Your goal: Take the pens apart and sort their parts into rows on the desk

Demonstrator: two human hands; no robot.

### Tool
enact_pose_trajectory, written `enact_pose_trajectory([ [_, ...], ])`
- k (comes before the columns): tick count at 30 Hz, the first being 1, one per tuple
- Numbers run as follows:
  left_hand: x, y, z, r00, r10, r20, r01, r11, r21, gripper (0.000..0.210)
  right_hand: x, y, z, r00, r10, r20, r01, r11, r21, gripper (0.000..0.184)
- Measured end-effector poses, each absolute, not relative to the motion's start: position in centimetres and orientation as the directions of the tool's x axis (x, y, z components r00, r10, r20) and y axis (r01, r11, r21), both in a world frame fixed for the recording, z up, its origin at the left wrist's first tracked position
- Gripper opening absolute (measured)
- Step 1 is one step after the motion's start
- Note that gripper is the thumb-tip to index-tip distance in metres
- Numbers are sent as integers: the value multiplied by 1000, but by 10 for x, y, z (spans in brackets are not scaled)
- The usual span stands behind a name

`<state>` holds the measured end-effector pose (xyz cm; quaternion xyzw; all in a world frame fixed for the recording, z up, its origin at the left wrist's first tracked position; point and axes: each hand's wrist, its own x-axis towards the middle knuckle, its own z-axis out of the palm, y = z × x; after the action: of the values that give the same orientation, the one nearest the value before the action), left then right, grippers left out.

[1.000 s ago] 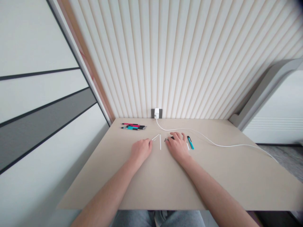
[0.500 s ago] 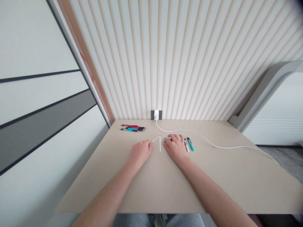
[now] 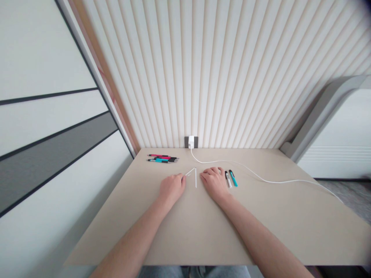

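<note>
My left hand (image 3: 173,186) rests on the table with its fingers curled, thumb and forefinger at the lower end of a thin white strip (image 3: 190,172) that slants up to the right. A second white strip (image 3: 196,178) stands nearly straight to its right; the two meet at the top in a narrow angle. My right hand (image 3: 213,180) lies palm down just right of the strips. Its fingers are bent and drawn together, hiding what is beneath them. A white marker with a black end (image 3: 228,179) and a teal one (image 3: 233,178) lie beside it.
Several red, teal and black pens (image 3: 162,158) lie in a bunch at the back left of the table (image 3: 197,227). A white charger (image 3: 191,142) sits in the wall socket, and its white cable (image 3: 269,181) runs across to the right edge.
The fingers of my right hand have drawn in, covering the dark and grey bits that showed beneath them. My left hand stays at the slanted strip. The view has tilted up slightly.
</note>
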<state>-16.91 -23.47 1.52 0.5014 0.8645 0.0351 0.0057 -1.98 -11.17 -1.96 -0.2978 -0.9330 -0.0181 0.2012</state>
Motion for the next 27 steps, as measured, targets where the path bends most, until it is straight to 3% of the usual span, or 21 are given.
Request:
enact_pose_trajectory([
  [10,-172,-235,11,-486,872,53,873,483,63,41,-14,-113,-18,-706,566,427,566,812,-140,19],
  [27,-174,-236,10,-472,880,62,881,467,76,41,-9,-117,-17,-661,602,448,638,765,-88,21],
])
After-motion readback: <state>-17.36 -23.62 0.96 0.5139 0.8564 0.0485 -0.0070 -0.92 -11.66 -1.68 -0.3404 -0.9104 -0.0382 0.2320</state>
